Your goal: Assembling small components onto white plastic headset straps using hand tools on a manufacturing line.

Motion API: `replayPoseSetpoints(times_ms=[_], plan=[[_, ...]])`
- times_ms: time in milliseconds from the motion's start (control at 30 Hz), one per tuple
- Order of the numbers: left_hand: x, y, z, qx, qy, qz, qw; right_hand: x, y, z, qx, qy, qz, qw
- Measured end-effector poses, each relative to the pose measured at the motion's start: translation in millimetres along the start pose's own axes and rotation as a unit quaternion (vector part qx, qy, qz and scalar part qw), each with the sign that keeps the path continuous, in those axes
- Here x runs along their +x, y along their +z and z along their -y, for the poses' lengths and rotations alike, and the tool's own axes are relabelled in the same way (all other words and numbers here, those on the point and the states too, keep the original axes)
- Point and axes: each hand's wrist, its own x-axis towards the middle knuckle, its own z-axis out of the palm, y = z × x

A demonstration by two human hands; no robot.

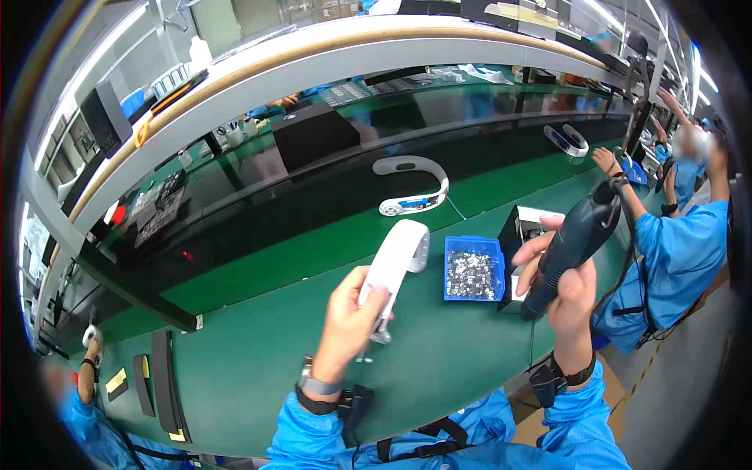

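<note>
My left hand (350, 317) is closed round a white curved neck-fan housing (394, 262), holding it tilted above the green bench. Small clear or metal bits show below its lower end, too small to name. In my right hand (569, 290) is a dark electric screwdriver (578, 239), its tip end pointing down and its cord running up. Between the hands and a little farther off stands a blue bin (474, 298) of small metallic parts. Just right of it is a black-and-white box (513, 227), partly hidden by my right fingers.
Another white neck-fan housing (440, 176) with a blue part inside lies beyond my hands; a similar housing (576, 145) lies farther right. Dark foam strips (164, 376) rest at the left. Co-workers in blue stand at both sides. A shelf beam (376, 48) spans the far side.
</note>
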Motion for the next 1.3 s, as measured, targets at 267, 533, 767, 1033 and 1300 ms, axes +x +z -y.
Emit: replayPoseSetpoints(times_ms=[267, 533, 767, 1033, 1300], plan=[[37, -105, 20, 0.47, 0.082, -0.097, 0.874, -32, -16, -37, -0.091, 0.002, -0.052, 0.994], [67, -245, 105, 0.67, 0.059, -0.186, 0.716, -84, -1, -57, -0.149, 0.08, -0.07, 0.983], [46, -162, 87, 0.322, -0.019, -0.26, 0.91, -90, 12, -76, -0.203, 0.132, -0.039, 0.97], [14, -94, 125, -0.13, -0.025, -0.085, 0.988, -50, 34, -133, -0.482, 0.044, 0.087, 0.871], [9, -94, 141, -0.093, -0.005, -0.059, 0.994, -26, 43, -163, -0.544, 0.138, 0.15, 0.814]])
